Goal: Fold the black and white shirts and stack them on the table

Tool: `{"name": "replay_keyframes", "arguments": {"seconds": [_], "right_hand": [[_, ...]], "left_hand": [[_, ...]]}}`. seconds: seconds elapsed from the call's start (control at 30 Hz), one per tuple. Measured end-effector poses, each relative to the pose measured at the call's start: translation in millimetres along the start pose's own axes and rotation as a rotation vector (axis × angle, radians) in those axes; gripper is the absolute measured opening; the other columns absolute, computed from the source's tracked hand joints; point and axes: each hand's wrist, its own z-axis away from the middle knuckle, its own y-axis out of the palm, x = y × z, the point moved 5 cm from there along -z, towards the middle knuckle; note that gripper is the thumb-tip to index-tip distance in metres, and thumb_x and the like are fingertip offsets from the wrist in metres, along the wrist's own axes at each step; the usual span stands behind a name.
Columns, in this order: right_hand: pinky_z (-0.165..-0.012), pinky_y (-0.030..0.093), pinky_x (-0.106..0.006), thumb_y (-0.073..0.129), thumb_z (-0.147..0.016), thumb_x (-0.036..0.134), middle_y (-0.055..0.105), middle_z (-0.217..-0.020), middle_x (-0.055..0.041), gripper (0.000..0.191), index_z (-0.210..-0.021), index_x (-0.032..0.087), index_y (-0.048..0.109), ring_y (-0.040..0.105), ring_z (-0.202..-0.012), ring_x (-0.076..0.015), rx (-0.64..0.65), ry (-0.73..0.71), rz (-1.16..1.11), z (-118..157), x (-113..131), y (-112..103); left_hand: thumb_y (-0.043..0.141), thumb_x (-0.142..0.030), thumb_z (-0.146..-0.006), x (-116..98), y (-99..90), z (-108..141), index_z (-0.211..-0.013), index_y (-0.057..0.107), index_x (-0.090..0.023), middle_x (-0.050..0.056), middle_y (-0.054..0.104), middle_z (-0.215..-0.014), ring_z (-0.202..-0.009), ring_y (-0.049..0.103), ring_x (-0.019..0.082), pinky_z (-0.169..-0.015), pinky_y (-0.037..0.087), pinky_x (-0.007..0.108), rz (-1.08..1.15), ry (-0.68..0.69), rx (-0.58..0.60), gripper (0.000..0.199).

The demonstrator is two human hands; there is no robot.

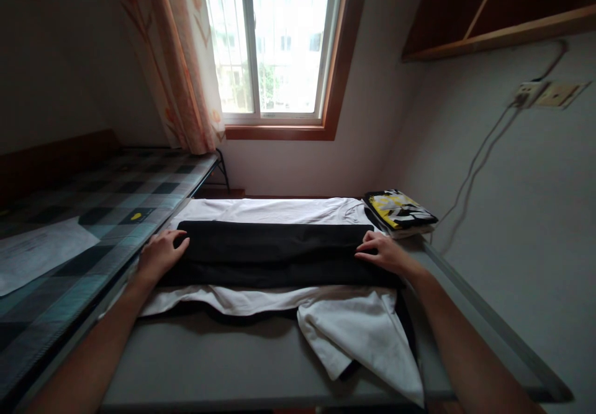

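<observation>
A long black cloth panel [274, 252] lies across a white garment [354, 333] on the grey table. The white cloth shows behind the panel and in front of it, with a sleeve spread toward the front right. My left hand [164, 252] rests at the panel's left end, thumb and fingers apart. At the right end is my right hand [380, 252], its fingers spread a little over the black cloth. Neither hand visibly grips the fabric.
Folded clothes [398, 209] in yellow, black and white lie at the table's back right. A checked mattress [125, 215] with a paper sheet [41, 252] stands on the left. The table edge [503, 327] runs beside the right wall.
</observation>
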Motion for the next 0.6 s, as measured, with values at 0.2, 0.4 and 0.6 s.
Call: {"name": "replay_keyframes", "arguments": {"seconds": [0.2, 0.4, 0.6], "right_hand": [[-0.08, 0.045, -0.038, 0.059, -0.083, 0.051, 0.063, -0.089, -0.0073, 0.032, -0.08, 0.026, 0.078, 0.06, -0.085, -0.0229, -0.033, 0.02, 0.087, 0.4, -1.1, 2.0], [-0.085, 0.044, -0.043, 0.061, -0.08, 0.051, 0.062, -0.094, -0.0081, 0.029, -0.079, 0.027, 0.077, 0.058, -0.093, -0.0261, -0.036, 0.051, 0.128, 2.7, -4.0, 1.1], [-0.092, 0.04, -0.048, 0.063, -0.079, 0.042, 0.059, -0.102, -0.0085, 0.02, -0.082, 0.027, 0.075, 0.055, -0.103, -0.0277, -0.009, 0.041, 0.084, 1.4, -6.2, 7.2]], "left_hand": [[0.046, -0.053, -0.082, 28.0, -8.9, 0.6, -0.107, 0.07, -0.02, 0.015, 0.072, -0.097, -0.088, 0.066, 0.034, -0.07, 0.049, 0.04, -0.019, -0.341, 0.181, 0.048], [0.048, -0.059, -0.077, 30.0, -12.1, 0.5, -0.094, 0.072, -0.021, 0.016, 0.072, -0.091, -0.084, 0.067, 0.036, -0.067, 0.049, 0.041, -0.031, -0.379, 0.187, 0.048], [0.053, -0.057, -0.074, 36.7, -9.9, -4.8, -0.082, 0.067, -0.02, 0.012, 0.072, -0.079, -0.073, 0.067, 0.032, -0.061, 0.05, 0.038, 0.06, -0.344, 0.129, 0.04]]}}
